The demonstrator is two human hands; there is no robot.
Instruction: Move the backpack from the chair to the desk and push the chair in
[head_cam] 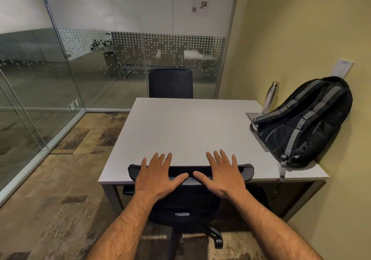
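Head view: your left hand (158, 176) and right hand (222, 174), fingers (217, 157) splayed flat, grip nothing, rest on chair (189, 172) backrest; table (180, 131) edge straight ahead; backpack (307, 119) already on table.

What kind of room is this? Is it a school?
Probably a small office or study room, not a classroom. There is one plain desk with a rolling chair on each side, glass walls facing a bigger space, and a backpack on the desk.
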